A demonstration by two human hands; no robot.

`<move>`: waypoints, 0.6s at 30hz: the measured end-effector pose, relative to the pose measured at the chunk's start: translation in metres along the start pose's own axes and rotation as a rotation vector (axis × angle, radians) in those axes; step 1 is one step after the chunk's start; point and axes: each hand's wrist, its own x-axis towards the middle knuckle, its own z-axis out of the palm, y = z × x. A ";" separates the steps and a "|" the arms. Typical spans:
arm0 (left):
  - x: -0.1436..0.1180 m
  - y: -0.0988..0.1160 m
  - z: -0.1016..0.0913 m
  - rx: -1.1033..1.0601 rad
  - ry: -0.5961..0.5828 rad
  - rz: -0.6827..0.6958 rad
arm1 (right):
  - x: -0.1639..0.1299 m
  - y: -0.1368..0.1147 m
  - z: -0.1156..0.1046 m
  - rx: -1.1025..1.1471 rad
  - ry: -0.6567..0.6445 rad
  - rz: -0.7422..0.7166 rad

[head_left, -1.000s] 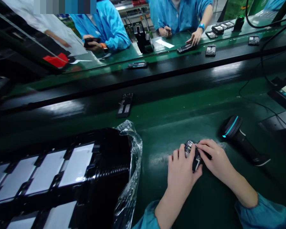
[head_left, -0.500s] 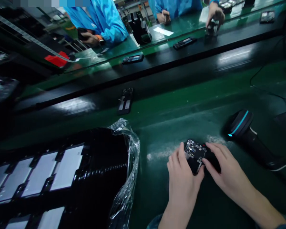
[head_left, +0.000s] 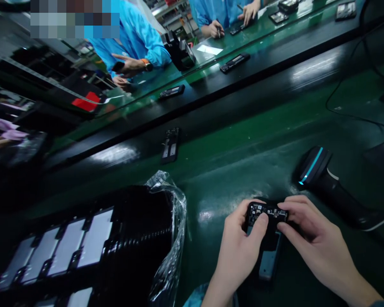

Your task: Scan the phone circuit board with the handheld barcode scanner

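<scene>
Phone frame (head_left: 268, 232) flat between left hand (head_left: 238, 251) and right hand (head_left: 320, 243), fingers seemingly clasping its top

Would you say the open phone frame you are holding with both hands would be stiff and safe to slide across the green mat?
The phone frame looks flat and thin, so probably stiff and light. Its exposed circuit board at the top, between the left hand and right hand, seems fragile. Lying flat on the green mat, it should slide rather than roll or tip.
</scene>
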 end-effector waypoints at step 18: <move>-0.051 0.052 0.039 0.203 0.441 0.276 | 0.018 0.010 -0.094 -0.878 0.072 -0.077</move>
